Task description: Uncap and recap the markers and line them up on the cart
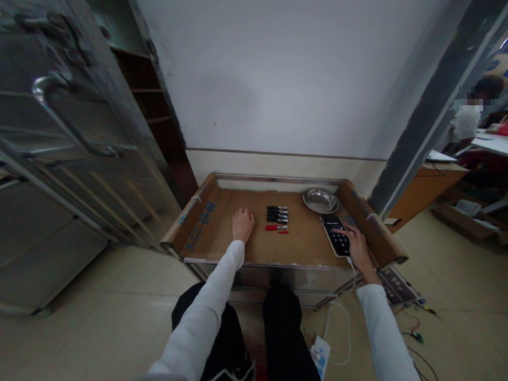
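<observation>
My left hand [243,225] rests on the cardboard-lined tray [226,248], its fingers curled in with no object showing. To its right several black markers [277,214] lie in a stack of rows, with a red marker [273,227] below them and a small red piece [283,232] beside it. My right hand [355,246] is at the phone [337,241], a finger stretched out over its lit keypad screen; the hand holds nothing. A round metal dish [320,200] sits behind the phone, near the tray's back right.
A white cable [354,272] runs from the phone down past the tray's front edge. Raised cardboard sides border the tray. A metal door with a handle [75,129] stands left, a white wall [278,79] behind. A person [468,119] is at the far right.
</observation>
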Demonstrator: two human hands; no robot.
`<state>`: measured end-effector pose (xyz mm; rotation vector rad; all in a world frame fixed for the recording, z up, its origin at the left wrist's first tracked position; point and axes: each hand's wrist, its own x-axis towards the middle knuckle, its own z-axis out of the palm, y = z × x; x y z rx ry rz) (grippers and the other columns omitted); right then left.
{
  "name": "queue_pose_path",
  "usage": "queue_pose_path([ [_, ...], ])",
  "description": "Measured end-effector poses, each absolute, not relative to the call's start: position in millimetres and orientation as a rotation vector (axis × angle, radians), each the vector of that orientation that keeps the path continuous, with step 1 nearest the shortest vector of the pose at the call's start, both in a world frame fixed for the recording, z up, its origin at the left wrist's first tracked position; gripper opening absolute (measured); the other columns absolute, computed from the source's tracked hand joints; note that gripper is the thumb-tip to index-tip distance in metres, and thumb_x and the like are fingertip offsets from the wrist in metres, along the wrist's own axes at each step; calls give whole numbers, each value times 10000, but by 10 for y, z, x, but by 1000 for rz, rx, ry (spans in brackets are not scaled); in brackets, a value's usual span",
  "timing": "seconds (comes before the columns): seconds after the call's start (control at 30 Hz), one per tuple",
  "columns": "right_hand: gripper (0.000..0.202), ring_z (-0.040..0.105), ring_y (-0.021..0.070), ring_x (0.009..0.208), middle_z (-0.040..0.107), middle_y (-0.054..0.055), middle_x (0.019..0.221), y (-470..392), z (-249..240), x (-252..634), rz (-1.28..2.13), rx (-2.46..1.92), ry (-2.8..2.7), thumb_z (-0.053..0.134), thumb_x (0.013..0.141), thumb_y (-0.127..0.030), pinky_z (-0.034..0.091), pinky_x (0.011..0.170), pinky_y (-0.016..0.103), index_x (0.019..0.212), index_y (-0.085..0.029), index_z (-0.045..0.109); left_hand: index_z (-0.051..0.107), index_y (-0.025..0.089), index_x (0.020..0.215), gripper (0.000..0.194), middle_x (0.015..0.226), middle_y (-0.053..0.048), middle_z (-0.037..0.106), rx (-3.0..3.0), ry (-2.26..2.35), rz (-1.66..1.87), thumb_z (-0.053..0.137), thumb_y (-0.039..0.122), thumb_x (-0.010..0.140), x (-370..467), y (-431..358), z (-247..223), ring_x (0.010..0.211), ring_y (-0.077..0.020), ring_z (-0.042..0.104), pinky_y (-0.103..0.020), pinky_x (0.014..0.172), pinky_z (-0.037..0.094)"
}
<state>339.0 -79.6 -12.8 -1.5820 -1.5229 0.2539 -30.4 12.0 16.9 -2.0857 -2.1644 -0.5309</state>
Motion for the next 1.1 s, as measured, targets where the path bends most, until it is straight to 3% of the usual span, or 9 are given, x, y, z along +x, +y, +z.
queue_pose_path([
  [0.13,557,432,235,1177,528,81,1266,-813,-125,3396,242,-1579,-1556,227,920,-518,273,1062,448,892,-245,711,574,127,971,250,1030,-133,580,-2083,-2168,-524,345,206,909,-308,129,171,997,-230,543,-334,842,397],
  [0.27,582,483,228,1116,551,126,1208,-833,-133,3420,139,-1554,-1362,193,932,-480,326,1026,444,934,-188,696,575,127,970,254,1029,-139,577,-2094,-2166,-541,341,206,909,-316,137,158,996,-233,543,-338,838,399],
  [0.67,502,552,211,980,626,129,1051,-899,-118,3442,95,-1566,-1311,274,904,-382,392,928,379,682,-175,674,577,126,962,245,1014,-127,589,-2064,-2149,-512,353,205,905,-304,142,149,983,-232,550,-333,827,403],
  [0.87,436,559,202,966,631,102,999,-909,-150,3465,142,-1524,-1365,310,877,-317,398,910,363,643,-185,652,576,124,962,240,1015,-133,589,-2051,-2143,-520,357,206,905,-302,141,136,989,-238,550,-332,823,403],
  [1.1,479,551,201,914,615,106,964,-904,-123,3442,84,-1548,-1408,299,899,-359,400,881,359,640,-186,663,571,127,960,231,1016,-132,588,-2055,-2129,-524,360,202,905,-299,132,132,983,-237,549,-340,830,408],
])
